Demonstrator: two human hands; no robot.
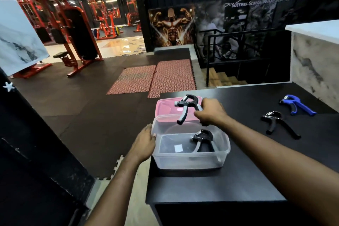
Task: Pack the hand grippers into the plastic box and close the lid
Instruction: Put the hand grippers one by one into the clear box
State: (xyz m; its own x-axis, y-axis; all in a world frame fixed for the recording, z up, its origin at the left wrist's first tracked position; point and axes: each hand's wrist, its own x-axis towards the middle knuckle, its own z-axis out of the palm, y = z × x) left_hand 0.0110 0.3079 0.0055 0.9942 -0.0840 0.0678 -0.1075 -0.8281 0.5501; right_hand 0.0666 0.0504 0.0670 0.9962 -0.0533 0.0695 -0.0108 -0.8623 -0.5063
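Observation:
A clear plastic box (190, 161) stands near the left edge of the black table (238, 180). Its pink lid (165, 110) lies flat just behind it. One black hand gripper (202, 138) rests inside the box at the right. My right hand (211, 111) holds a second black hand gripper (186, 107) by one handle, in the air above the box's far rim. My left hand (145, 145) grips the box's left wall. On the table to the right lie a third black hand gripper (278, 124) and a blue hand gripper (297, 104).
The table's left edge runs right beside the box, with dark floor mats below. A marble-patterned counter (315, 57) rises at the table's far right. Red gym machines (73, 42), patterned red mats (156, 77) and a railed stairwell (229, 60) lie beyond.

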